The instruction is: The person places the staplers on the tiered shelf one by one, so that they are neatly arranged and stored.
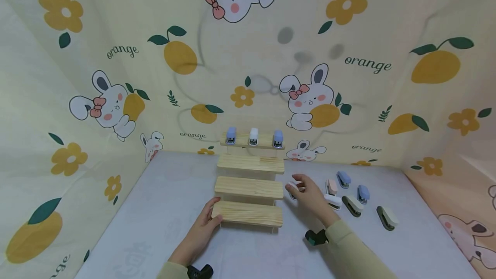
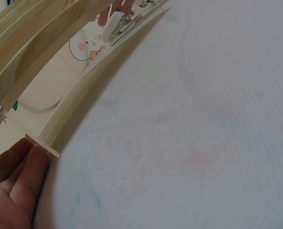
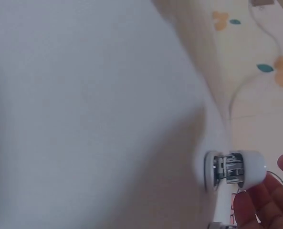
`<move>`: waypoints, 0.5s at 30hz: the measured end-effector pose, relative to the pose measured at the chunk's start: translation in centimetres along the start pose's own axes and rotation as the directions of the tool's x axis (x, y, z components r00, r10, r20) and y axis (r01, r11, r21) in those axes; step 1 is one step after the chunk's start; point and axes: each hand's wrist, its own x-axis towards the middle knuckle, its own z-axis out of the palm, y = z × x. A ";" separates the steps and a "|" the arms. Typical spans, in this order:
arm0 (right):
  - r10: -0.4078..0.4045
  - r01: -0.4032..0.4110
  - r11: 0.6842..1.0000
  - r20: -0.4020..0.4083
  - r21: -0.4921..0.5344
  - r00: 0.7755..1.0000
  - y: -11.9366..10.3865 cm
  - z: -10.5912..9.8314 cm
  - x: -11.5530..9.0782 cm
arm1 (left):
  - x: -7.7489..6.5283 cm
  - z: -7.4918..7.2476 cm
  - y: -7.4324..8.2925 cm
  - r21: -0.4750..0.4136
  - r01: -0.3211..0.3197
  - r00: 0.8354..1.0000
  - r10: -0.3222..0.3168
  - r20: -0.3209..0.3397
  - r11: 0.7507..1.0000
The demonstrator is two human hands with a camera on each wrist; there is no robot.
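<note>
A stepped wooden display rack [image 1: 248,213] with several plank tiers stands mid-table. My left hand [image 1: 203,223] grips the left end of its lowest plank, thumb on top; in the left wrist view the fingers [image 2: 24,174] touch the rack's end piece. My right hand [image 1: 310,197] is at the rack's right side, fingers curved about a small white stapler [image 1: 293,190] that stands on the table. In the right wrist view, fingertips [image 3: 260,195] touch the white stapler head [image 3: 253,169]. Two blue staplers [image 1: 231,135] and a white stapler [image 1: 253,136] stand on the top tier.
Right of my right hand lie several more staplers: a pink one [image 1: 331,187], a white one [image 1: 333,201], two blue ones [image 1: 343,179] and two pale green ones [image 1: 352,206]. A patterned cloth [image 1: 248,55] hangs behind the white table [image 1: 166,197].
</note>
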 end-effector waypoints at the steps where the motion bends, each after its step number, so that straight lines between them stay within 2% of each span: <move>1: 0.003 -0.003 1.000 -0.001 -0.012 1.000 0.0 0.1 -0.1 | 0.0 0.0 0.0 0.000 0.000 1.000 0.000 -0.001 1.000; 7: -0.001 0.001 0.993 0.005 -0.115 1.000 0.2 1.0 -0.5 | -0.2 0.0 0.1 0.008 0.000 1.000 0.000 -0.012 1.000; 15: 0.025 -0.024 0.988 0.006 -0.152 1.000 0.0 1.5 -0.8 | -0.2 0.0 0.1 0.002 -0.009 1.000 0.009 -0.003 1.000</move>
